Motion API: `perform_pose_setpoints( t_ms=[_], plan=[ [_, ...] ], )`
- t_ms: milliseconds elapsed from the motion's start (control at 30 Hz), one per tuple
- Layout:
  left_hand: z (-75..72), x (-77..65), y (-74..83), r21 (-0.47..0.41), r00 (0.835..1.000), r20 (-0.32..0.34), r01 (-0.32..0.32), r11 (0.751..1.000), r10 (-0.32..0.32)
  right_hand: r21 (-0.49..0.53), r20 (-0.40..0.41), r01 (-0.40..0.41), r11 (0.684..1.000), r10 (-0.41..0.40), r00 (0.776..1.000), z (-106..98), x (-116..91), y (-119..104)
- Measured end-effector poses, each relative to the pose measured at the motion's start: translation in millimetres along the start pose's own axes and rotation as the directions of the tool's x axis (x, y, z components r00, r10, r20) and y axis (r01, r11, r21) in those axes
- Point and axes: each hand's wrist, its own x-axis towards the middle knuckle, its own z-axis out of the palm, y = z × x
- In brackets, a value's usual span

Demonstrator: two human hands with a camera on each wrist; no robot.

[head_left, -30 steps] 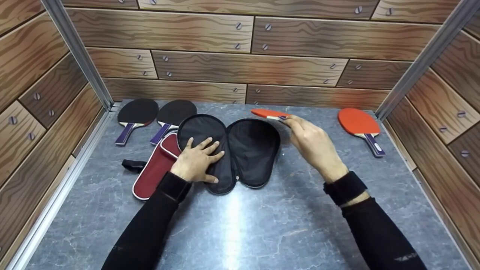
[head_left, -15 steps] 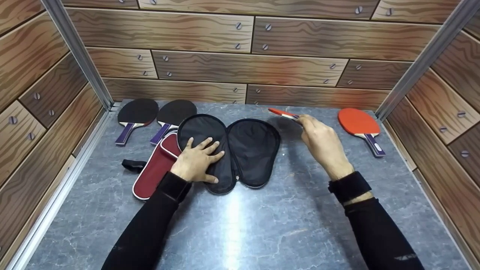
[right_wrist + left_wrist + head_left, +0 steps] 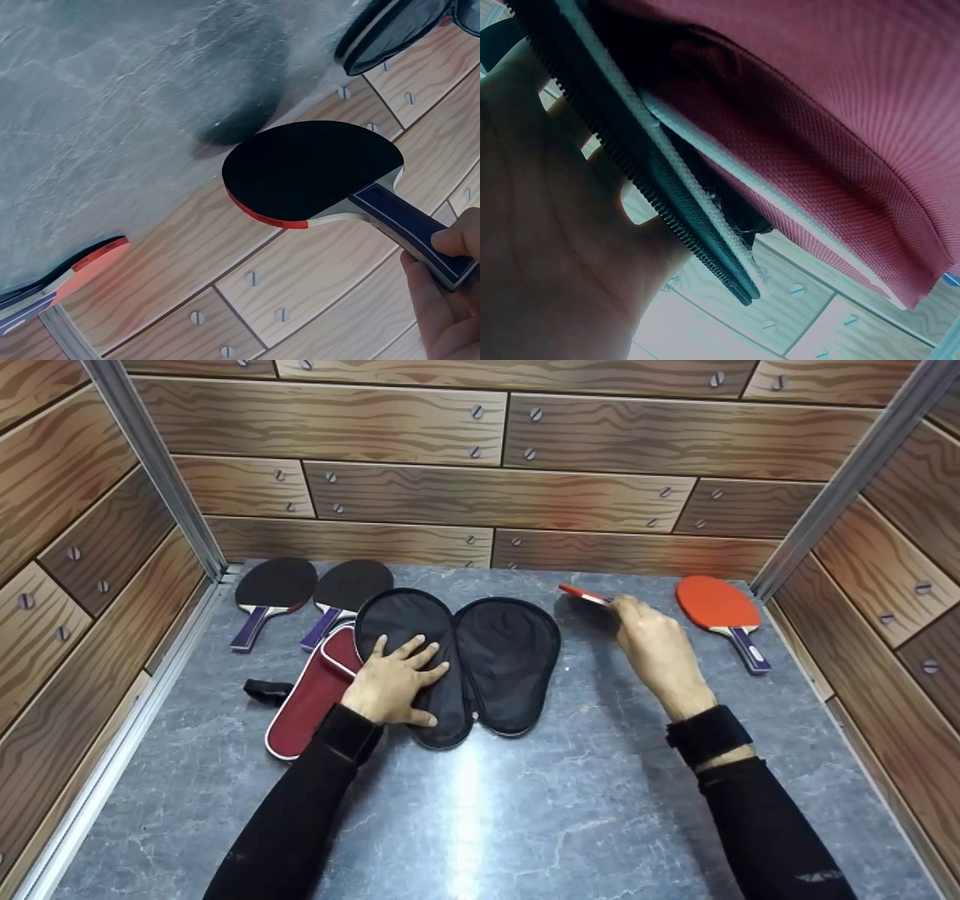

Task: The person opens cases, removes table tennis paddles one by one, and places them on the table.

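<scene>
A black-lined paddle case lies unfolded flat in the middle of the table. My left hand rests on its left half with fingers spread; the left wrist view shows the case's zipper edge beside the palm. My right hand pinches the handle of a table tennis paddle between thumb and fingers. That paddle is raised over the table right of the case, nearly edge-on in the head view, its black side showing in the right wrist view.
Two black-faced paddles lie at the back left. A red case with white trim and a black strap sits partly under the open one. An orange-red paddle lies at the back right. Wood-patterned walls enclose the table.
My right hand has carried the paddle to the right, away from the open case, and the paddle has turned more edge-on. My left hand has stayed in place.
</scene>
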Motion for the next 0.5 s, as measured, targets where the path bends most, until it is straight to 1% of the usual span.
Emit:
perform_pose_setpoints(
  t_ms=[200, 367, 500],
  plan=[
    [-0.1, 0.6, 0.0, 0.012, 1.0, 0.009, 0.003, 1.0, -0.003, -0.035, 0.067, -0.065, 0.997, 0.067, 0.995, -1.8, -3.9, 3.9],
    [-0.4, 0.4, 0.1, 0.01, 1.0, 0.015, 0.004, 1.0, -0.004, -0.048, 0.109, -0.116, 0.992, 0.121, 0.987, -3.8, -6.2, 4.7],
    [-1.0, 0.1, 0.3, 0.006, 1.0, 0.022, 0.004, 1.0, -0.004, -0.08, 0.149, -0.144, 0.986, 0.154, 0.977, -4.3, -7.3, 5.0]
  ],
)
